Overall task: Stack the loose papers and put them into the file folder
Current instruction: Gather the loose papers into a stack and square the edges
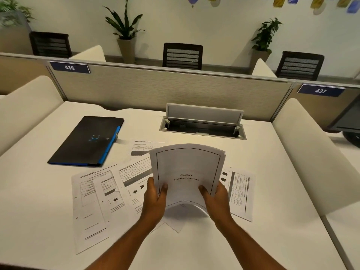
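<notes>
White desk [253, 191] backed by beige partition [155, 88], plants [124, 22] beyond.

Top sheet of held paper stack [187, 172]: "Chapter 6 / Learning Experience". Blue partition tag [69, 67]: "436". Second blue tag [320, 91]: "437". Print on loose sheets [93, 201] too small to read.

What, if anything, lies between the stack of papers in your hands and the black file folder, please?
Nothing visible blocks the way: the stack is held above the desk, and only flat loose sheets lie between it and the closed folder to its left.
</notes>
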Available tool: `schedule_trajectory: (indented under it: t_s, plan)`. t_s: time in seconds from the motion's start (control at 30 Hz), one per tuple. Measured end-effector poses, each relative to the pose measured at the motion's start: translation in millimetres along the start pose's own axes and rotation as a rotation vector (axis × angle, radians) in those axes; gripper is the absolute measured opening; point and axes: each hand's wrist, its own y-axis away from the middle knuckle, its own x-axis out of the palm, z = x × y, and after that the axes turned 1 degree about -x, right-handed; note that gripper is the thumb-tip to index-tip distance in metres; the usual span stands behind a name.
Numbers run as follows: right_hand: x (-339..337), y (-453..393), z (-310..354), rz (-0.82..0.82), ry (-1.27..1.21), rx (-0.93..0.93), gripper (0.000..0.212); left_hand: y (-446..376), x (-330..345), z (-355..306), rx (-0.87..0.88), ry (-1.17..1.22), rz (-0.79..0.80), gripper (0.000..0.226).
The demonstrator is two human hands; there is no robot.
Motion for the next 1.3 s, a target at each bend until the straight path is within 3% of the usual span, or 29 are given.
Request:
schedule_trajectory:
  t_s: [0.17, 0.3, 0.43, 0.53, 0.67, 0.73, 0.83, 0.9, 1.0, 1.1, 1.2, 1.3]
  plan:
    - [-5.3, -2.6, -3.7, 0.062, -0.012, -0.012, 0.039, -4.1, -4.4, 10.7, -0.012, -0.081, -0.065, 0.052]
    - [-17.1, -16.8, -15.5, 0.086, 0.01, 0.031, 0.039, -12.5, -15.4, 18.2, -0.133, -0.163, -0.149, 0.046]
    - [-36.8, -26.3, -54.8, -0.016, 0.441, -0.012, 0.041, -12.7, -31.3, 41.0, -0.283, -0.208, -0.175, 0.038]
    - [-47.1, -27.2, -86.2, -0.069, 0.743, -0.117, 0.037, -11.6, -39.6, 54.3, -0.34, -0.23, -0.188, 0.045]
    - [-49.3, -24.3, -109.1, 0.015, 0.996, -0.048, 0.059, -11.0, -49.6, 64.8, -0.382, -0.285, -0.175, 0.044]
    - [-50.0, -25.7, -114.9, 0.071, 1.018, -0.093, 0.069, -11.3, -54.5, 66.2, -0.384, -0.311, -0.177, 0.043]
    - [-50.1, -34.9, -119.4, 0.166, 0.945, -0.168, 0.05, -12.9, -60.2, 65.8, -0.378, -0.333, -0.178, 0.045]
    - [-50.6, -45.8, -117.1, 0.179, 0.846, -0.241, 0.049, -15.0, -62.9, 64.2, -0.374, -0.362, -0.176, 0.045]
    - [-47.0, -52.9, -107.1, 0.036, 0.811, -0.388, 0.039, -20.6, -67.6, 63.2, -0.351, -0.406, -0.169, 0.046]
    - [-30.2, -47.0, -95.8, -0.123, 0.927, -0.281, 0.054, -25.7, -70.3, 61.5, -0.332, -0.434, -0.139, 0.045]
    - [-6.9, -43.1, -97.9, 0.089, 1.012, -0.062, 0.069, -26.8, -72.2, 59.0, -0.334, -0.441, -0.074, 0.045]
    - [9.3, -48.2, -94.6, 0.272, 1.009, -0.122, 0.071, -22.1, -82.2, 61.9, -0.238, -0.367, 0.017, 0.036]
